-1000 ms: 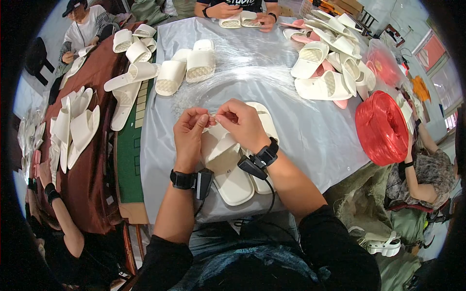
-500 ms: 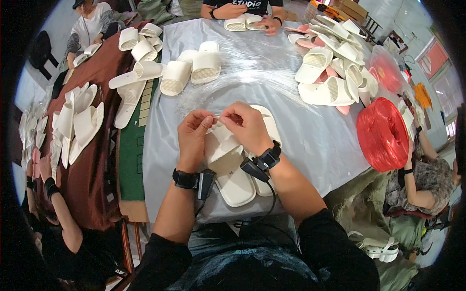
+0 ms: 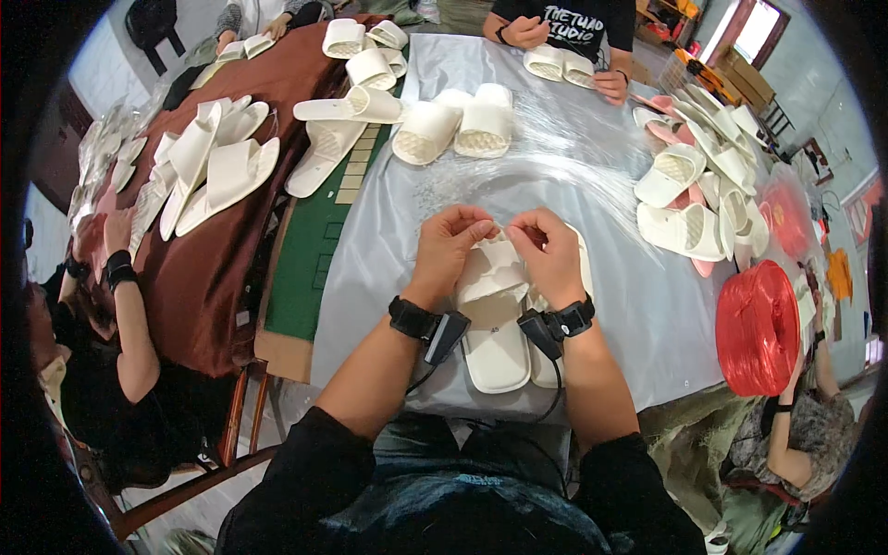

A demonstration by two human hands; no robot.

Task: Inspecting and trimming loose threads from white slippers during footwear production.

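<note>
A pair of white slide sandals lies on the table in front of me. The left sandal (image 3: pixel 497 356) shows its footbed and strap; the right sandal (image 3: pixel 585 264) is mostly covered by my right hand and wrist. At the far end of the pair, my left hand (image 3: pixel 448 252) is closed in a pinch, thumb against forefinger. My right hand (image 3: pixel 555 259) pinches close beside it, fingertips almost meeting the left ones above the left sandal's strap. Whatever is between the fingers is too fine to make out. Both wrists wear black straps with small cabled boxes.
Clear plastic strands (image 3: pixel 546 139) spread across the grey-covered table (image 3: pixel 638 324). White sandals (image 3: pixel 430 129) stand beyond my hands, and a sandal pile (image 3: pixel 694 185) lies right. A red twine roll (image 3: pixel 758 328) sits at the right edge. Other people work around the tables, one opposite me.
The view has swung, so the scene sits further right. My fingertips stay pinched close together at the sandals' far end, and my right hand is now turned more upright.
</note>
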